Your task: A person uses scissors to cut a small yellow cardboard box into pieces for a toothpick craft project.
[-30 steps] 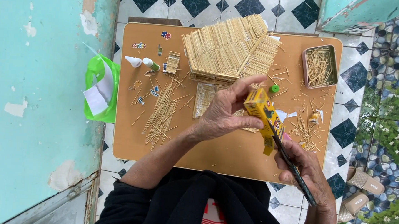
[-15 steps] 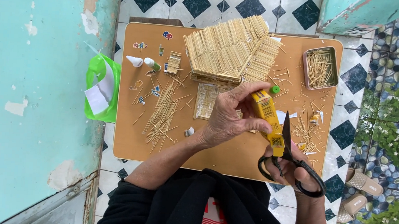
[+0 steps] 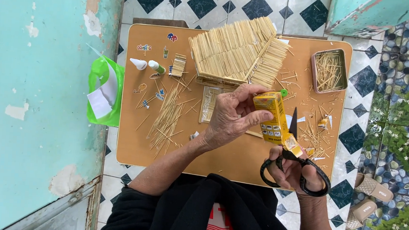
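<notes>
The left forearm comes up from the bottom centre of the frame, and the left hand sits just below the middle, its fingers and thumb curled around a small yellow packet that it grasps from the left side. The right hand is low and right of centre, fingers pushed through the black handles of a pair of scissors and gripping them; the dark blade points upward, lying against the right edge of the packet's lower end. Both hands hover over a brown board strewn with loose thin sticks. A model roof of sticks lies at upper centre, a metal tin at upper right.
</notes>
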